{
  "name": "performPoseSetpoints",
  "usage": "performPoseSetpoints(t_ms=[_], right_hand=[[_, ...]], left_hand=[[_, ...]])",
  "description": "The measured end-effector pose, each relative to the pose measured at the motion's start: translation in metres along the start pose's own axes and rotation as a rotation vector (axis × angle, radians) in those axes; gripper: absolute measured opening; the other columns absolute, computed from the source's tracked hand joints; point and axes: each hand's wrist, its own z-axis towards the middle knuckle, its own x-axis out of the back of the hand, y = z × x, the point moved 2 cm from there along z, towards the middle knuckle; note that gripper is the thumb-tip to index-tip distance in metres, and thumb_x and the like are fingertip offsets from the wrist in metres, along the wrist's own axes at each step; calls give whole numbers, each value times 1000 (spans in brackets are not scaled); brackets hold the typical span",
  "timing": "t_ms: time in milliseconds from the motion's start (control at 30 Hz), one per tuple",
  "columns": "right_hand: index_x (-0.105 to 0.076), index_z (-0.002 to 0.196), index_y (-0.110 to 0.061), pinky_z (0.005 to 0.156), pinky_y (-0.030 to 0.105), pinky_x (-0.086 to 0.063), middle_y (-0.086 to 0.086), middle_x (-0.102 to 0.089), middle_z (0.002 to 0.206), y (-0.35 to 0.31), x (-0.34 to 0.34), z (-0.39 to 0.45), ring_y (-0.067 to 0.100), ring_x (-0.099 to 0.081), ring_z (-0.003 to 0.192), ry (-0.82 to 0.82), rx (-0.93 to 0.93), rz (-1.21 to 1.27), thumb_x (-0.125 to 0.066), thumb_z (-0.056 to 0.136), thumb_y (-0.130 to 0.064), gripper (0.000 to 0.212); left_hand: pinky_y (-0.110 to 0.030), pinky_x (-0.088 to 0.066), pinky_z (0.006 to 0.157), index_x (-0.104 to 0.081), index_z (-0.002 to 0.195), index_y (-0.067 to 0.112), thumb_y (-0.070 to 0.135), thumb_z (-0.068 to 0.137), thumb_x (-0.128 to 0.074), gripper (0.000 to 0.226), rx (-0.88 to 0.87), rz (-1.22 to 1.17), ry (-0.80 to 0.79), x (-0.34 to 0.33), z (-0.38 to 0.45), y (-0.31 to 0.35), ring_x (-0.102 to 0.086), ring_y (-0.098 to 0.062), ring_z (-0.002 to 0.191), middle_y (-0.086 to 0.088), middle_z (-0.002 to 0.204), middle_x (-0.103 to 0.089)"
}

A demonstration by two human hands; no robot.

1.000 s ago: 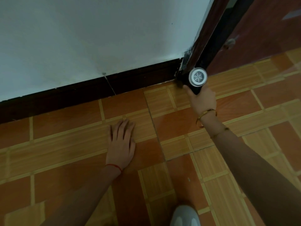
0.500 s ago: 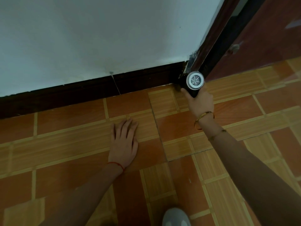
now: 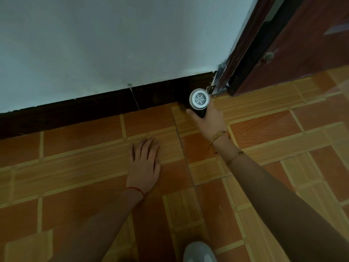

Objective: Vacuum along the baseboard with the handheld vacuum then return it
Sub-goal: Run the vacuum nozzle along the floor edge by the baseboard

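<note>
The scene is dim and flat, with a cool bluish cast on the wall (image 3: 113, 38) and muted orange on the floor tiles (image 3: 79, 140); no direct light source or glare shows, and shadows are soft, the baseboard (image 3: 94, 108) sinking to near black. The wide lens bows the baseboard line and tile joints, more strongly toward the edges. Detail is soft throughout, and the forearms near the lower corners are dark and smeared.
</note>
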Motion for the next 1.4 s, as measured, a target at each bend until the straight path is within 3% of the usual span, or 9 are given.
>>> performPoseSetpoints(t_ms=[200, 333, 467, 667, 800, 933, 1133, 1300, 1400], right_hand=[[-30, 144, -15, 76, 38, -52, 14, -68, 110, 13, 14, 1, 35, -64, 98, 111, -124, 4, -64, 85, -48, 76], [-36, 140, -17, 74, 33, -55, 6, -67, 111, -7, -6, -6, 24, -65, 96, -48, 24, 24, -66, 84, -47, 70], [-39, 136, -20, 79, 38, -57, 3, -67, 113, -23, -24, -9, 21, -65, 98, -142, 135, 20, -67, 83, -48, 66], [-37, 139, -13, 77, 31, -51, 12, -67, 113, 8, 8, 1, 30, -65, 100, 38, -53, 2, -65, 85, -47, 70], [-36, 140, -10, 81, 37, -50, 15, -66, 115, 18, 23, -1, 35, -62, 105, 90, -121, 39, -66, 84, -46, 73], [-35, 141, -17, 72, 31, -51, 9, -67, 111, -5, -1, -11, 28, -65, 98, -19, -10, 46, -66, 84, -47, 72], [-36, 140, -19, 74, 27, -51, 3, -65, 119, -45, -34, -27, 20, -63, 103, -220, 177, -21, -66, 84, -45, 68], [-36, 140, -18, 76, 38, -55, 8, -67, 112, -24, -16, -26, 27, -65, 98, -74, 41, -45, -65, 84, -49, 70], [-36, 139, -13, 72, 33, -51, 14, -67, 110, -7, -1, -27, 31, -64, 99, 2, -54, -53, -65, 85, -47, 70]], left_hand=[[-62, -16, 119, -45, 145, 14, 28, 96, -35, 52, -8, 9, 3, -1, 0, -1, -33, -30, 144, -10, 151, -41], [-63, -17, 117, -44, 145, 13, 28, 95, -36, 53, -18, 18, 4, -2, 1, -2, -34, -31, 143, -11, 151, -41], [-63, -17, 117, -43, 146, 14, 28, 96, -36, 53, -17, 7, 8, -3, 1, -3, -33, -31, 144, -10, 152, -40], [-63, -18, 117, -41, 146, 15, 27, 96, -34, 52, -9, -3, -17, -2, 0, -2, -30, -30, 145, -10, 151, -40], [-62, -18, 118, -39, 147, 16, 28, 98, -31, 51, 7, -8, -11, 3, -6, -7, -30, -30, 145, -10, 150, -39], [-63, -19, 118, -42, 143, 16, 29, 96, -31, 50, 114, -9, 37, 12, -16, -23, -32, -31, 142, -11, 147, -42], [-65, -18, 117, -44, 142, 14, 30, 95, -31, 52, 243, 32, 92, 26, -32, -54, -30, -34, 142, -14, 149, -41], [-66, -16, 117, -43, 143, 13, 32, 94, -29, 54, 305, 73, 78, 30, -45, -73, -31, -36, 143, -15, 148, -41], [-66, -16, 117, -42, 144, 13, 33, 95, -29, 55, 329, 68, 71, 28, -50, -80, -30, -35, 143, -15, 148, -40]])
